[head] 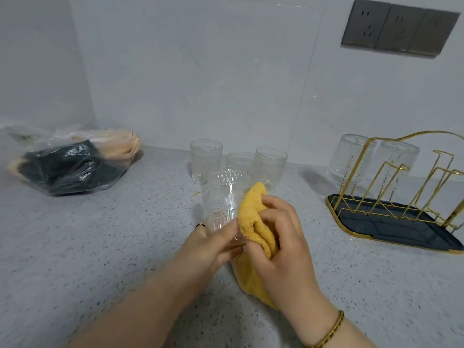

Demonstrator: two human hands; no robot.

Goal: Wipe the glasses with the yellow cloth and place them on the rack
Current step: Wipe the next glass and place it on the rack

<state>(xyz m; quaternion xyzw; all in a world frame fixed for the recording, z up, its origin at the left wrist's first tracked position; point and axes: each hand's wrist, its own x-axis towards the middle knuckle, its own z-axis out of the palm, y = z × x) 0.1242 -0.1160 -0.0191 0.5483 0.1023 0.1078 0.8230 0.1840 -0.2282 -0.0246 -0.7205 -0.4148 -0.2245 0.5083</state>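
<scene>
Head view: lower ctr of frame, L hand (213, 243) grips a clear patterned glass (221, 194) by its lower part, fingers curled round it, thumb across the near side, dark ring (200, 225) on one finger. Glass is roughly upright and sits just in front of 3 spare glasses (206, 156) (241, 159) (272, 164) standing mouth-up on the counter (100, 247) at ctr. R hand (281, 237) pinches a bunched yellow cloth (253, 217) btwn thumb & curled fingers, pressing it vs the glass's right side. Rest of cloth hangs below the hands; can't tell if it touches the counter. Bracelet (331, 330) on R wrist. Right side of frame: rack (381, 229), gold wire on dark tray, w/ 2 racked glasses (349, 156) (401, 159) mouth-down at its far end. Upper left: plastic bag (72, 164) w/ dark stuff inside. Upper right: wall sockets (399, 28).
</scene>
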